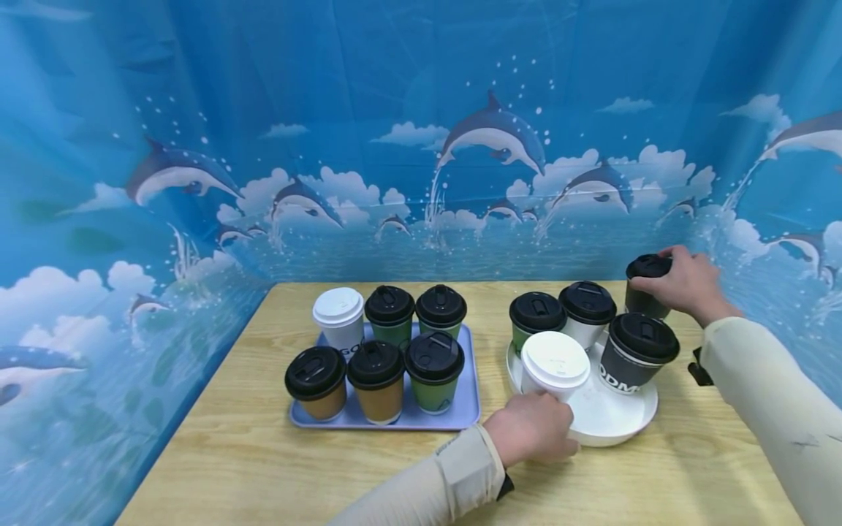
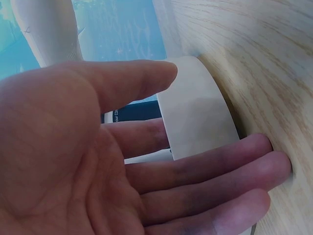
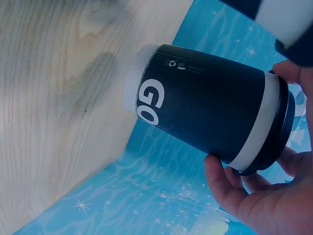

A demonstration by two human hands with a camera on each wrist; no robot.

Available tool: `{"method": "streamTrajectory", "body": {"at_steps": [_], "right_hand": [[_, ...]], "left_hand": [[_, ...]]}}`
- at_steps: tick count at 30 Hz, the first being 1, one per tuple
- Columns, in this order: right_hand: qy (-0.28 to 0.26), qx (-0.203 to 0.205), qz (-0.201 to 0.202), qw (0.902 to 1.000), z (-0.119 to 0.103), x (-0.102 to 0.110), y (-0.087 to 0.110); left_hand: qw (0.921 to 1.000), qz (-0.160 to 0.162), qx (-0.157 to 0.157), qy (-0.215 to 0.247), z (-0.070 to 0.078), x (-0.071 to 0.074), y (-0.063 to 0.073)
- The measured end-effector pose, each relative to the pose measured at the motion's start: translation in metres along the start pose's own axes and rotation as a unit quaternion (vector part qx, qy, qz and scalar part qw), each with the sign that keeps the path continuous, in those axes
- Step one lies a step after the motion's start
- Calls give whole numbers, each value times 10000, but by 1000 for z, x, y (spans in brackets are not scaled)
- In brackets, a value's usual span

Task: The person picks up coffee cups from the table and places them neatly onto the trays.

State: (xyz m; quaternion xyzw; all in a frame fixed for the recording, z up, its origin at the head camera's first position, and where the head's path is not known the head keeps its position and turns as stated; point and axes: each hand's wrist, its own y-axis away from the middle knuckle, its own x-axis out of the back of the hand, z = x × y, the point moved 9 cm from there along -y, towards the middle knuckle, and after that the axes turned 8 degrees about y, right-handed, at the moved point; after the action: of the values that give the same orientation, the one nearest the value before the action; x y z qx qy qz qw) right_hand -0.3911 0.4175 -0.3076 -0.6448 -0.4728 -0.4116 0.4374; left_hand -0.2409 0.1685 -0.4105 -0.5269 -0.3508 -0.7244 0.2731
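My right hand (image 1: pixel 691 281) grips a black paper coffee cup (image 3: pixel 205 103) around its lid end, at the back right of the table. The cup has a white band and "GO" lettering. Whether its base touches the table I cannot tell. At the front of a white round tray (image 1: pixel 615 424), my left hand (image 1: pixel 536 427) has its fingers extended. In the left wrist view, the thumb touches the tray's rim and the index fingertip is hidden behind it. On this tray stand a white-lidded cup (image 1: pixel 555 361), a dark grey cup (image 1: pixel 621 369) and two more black-lidded cups.
To the left, a lilac rectangular tray (image 1: pixel 470 394) carries several lidded cups, brown, green and white. Both trays sit on a wood-grain table (image 1: pixel 250 453). A blue dolphin-print curtain (image 1: pixel 368 131) hangs behind and along the sides.
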Motion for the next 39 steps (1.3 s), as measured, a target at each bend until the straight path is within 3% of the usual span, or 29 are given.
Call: {"method": "streamTrajectory", "body": {"at_steps": [15,23,39], "right_hand": [[-543,176,555,9968,-11,20,15],[-713,297,942,9926,-29,42,25],[-762,514,1474,9848,-54,84,56]], "left_hand": [[10000,9,11,35,-1,-1,0],[9999,102,-103,-31,1,1,-1],[10000,-22,10,55,-1,1,0]]}}
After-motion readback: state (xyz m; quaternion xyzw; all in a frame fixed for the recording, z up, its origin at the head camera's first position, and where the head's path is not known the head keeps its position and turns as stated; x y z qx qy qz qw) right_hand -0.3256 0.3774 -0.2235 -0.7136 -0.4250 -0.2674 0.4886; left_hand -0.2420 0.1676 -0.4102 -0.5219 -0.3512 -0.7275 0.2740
